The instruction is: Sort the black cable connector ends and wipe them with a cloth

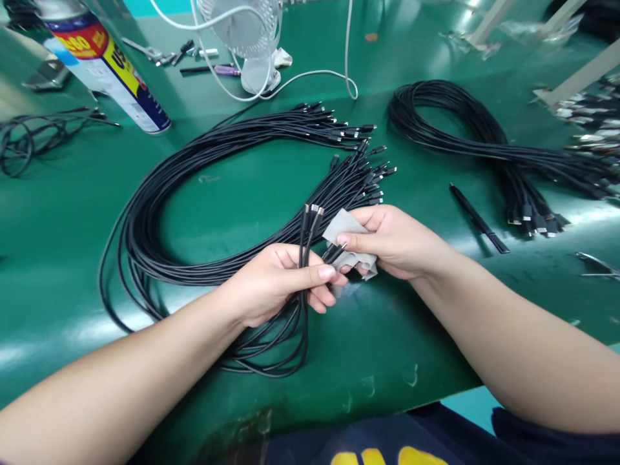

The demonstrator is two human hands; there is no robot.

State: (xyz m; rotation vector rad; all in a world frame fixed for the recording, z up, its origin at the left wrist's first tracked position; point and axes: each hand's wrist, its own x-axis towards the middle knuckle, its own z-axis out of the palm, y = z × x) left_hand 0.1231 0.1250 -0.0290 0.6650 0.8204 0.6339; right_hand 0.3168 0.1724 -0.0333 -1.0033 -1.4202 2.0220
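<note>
Several black USB cables [304,255] are gripped in my left hand [285,278], their plugs pointing up past the thumb and their cords looping down below. My right hand [387,242] pinches a grey cloth [346,226] around a cable plug just beside the left fingers. Part of that plug is hidden by the cloth and fingertips. Behind both hands a large coiled bundle of black cables [145,213] lies on the green table [232,194], its plug ends fanned out toward the right.
A second cable coil [445,116] lies at the right, with a black pen [479,219] near it. A spray can [116,71] stands at the back left. Beside it are a small white fan [237,32] with a trailing cord and a purple-handled tool [227,70]. Tweezers [598,265] lie far right.
</note>
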